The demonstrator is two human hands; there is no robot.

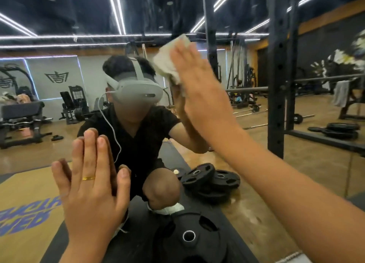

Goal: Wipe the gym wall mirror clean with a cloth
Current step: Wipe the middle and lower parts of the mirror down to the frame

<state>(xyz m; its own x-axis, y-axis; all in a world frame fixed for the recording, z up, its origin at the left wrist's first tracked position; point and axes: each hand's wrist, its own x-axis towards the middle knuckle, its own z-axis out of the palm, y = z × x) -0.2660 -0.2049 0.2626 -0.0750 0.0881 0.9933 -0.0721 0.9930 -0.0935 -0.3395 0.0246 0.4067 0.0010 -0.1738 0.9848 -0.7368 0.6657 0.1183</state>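
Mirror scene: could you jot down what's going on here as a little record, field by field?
Place: gym, person crouched facing the wall mirror
Left hand: flat on the glass, fingers straight, gold ring on one finger
Right hand: higher up, fingers straight, pressing the cloth to the glass
Cloth look: pale, bunched
Floor: black weight plate at the mirror's foot

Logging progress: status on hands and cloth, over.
Left hand flat on mirror. Right hand presses cloth against glass, up high. Weight plate low, clear of cloth.
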